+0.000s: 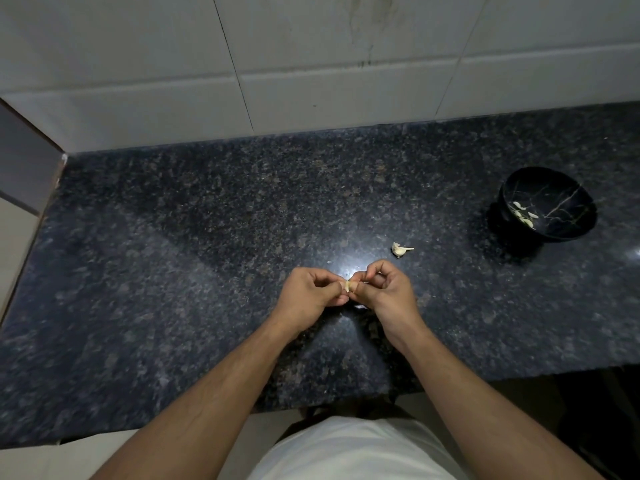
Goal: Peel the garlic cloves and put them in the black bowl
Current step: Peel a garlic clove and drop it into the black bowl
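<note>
- Over the dark granite counter, near its front edge, both hands meet at mid-frame with a single garlic clove pinched between them.
- Left hand: fingers curled, thumb and fingertips pinching the clove's left end. Right hand: fingers curled too, thumb and forefinger nipping at the clove's right end — looks like skin being picked or pulled, though the clove is small and mostly hidden by the fingers.
- Whether this clove is half-skinned or barely started, cannot tell; only a pale sliver shows between the fingertips.
- Black bowl stands well apart, off to the right and farther back on the counter. Several pale peeled cloves lie at its bottom left — so part of the job is done.
- Between hands and bowl, just beyond the right hand, a garlic piece lies on the stone with a stem-like tip sticking out. Could be a remnant of the bulb with cloves yet to peel, or only stalk and husk; too small to say.
- A tiny pale fleck lies just beyond the hands, likely a scrap of skin.
- Judgement: task is well under way, not finished. Left to do: strip the held clove, carry it right to the bowl, then deal with whatever the remnant on the counter holds.
</note>
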